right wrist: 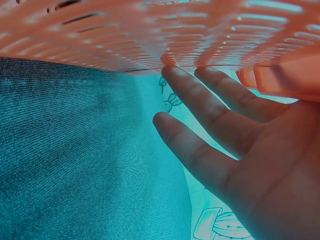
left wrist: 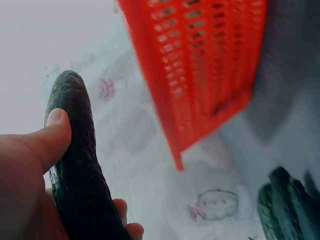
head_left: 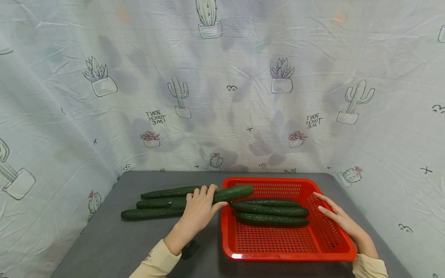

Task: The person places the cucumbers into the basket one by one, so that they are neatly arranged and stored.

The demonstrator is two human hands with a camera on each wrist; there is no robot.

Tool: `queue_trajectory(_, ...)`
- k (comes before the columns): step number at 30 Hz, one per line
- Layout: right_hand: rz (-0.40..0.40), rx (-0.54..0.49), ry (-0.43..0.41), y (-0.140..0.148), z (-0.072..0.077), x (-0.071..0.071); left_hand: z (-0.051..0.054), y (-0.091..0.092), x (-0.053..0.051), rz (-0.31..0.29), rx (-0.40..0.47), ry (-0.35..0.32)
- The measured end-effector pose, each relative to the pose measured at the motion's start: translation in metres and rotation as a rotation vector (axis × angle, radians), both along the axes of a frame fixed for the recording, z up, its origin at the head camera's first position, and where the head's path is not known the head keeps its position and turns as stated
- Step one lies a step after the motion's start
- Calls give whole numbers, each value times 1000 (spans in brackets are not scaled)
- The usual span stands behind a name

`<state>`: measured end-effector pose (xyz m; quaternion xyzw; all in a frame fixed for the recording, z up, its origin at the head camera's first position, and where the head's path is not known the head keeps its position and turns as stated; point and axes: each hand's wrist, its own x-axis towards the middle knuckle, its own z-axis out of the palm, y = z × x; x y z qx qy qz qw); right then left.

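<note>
My left hand [head_left: 199, 208] grips a dark green cucumber [head_left: 233, 193], whose far end reaches over the left rim of a red perforated basket [head_left: 290, 256]. Seen from the left wrist, the thumb lies along the cucumber [left wrist: 80, 160] and the fingertips curl round its other side. Three cucumbers [head_left: 269, 209] lie side by side inside the basket. At the basket's right rim, my right hand [head_left: 344, 222] holds the edge, two digits showing on the inner side. The right wrist view shows fingers [right wrist: 210, 112] stretched along the outside of the perforated wall.
Three more cucumbers [head_left: 153, 214] lie on the dark grey table [head_left: 114, 243], left of the basket and partly behind my left hand. A pale curtain [head_left: 243, 108] printed with potted cacti surrounds the table at the back and sides.
</note>
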<state>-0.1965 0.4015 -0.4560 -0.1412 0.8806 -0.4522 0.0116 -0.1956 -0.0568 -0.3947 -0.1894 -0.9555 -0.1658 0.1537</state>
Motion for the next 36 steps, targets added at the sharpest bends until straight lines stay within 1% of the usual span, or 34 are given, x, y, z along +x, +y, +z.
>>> queue_trajectory(6,2,-11,-5,0,0,1,9,20,0,-67,-38,-7)
queue_trajectory(11,10,-19,-12,0,0,2,16,38,0,-94,-78,-50)
queue_trajectory(15,8,-16,-13,0,0,2,19,53,-1,-107,-129,-81)
queue_trajectory(22,8,-8,-6,0,1,2,25,80,0,-109,-190,-108)
queue_trajectory(27,9,-18,-20,0,1,1,28,100,-2,-104,-240,-121)
queue_trajectory(32,8,-20,-24,0,1,1,26,119,-2,-92,-265,-156)
queue_trajectory(36,11,-22,-21,0,1,1,23,134,-2,-87,-274,-183)
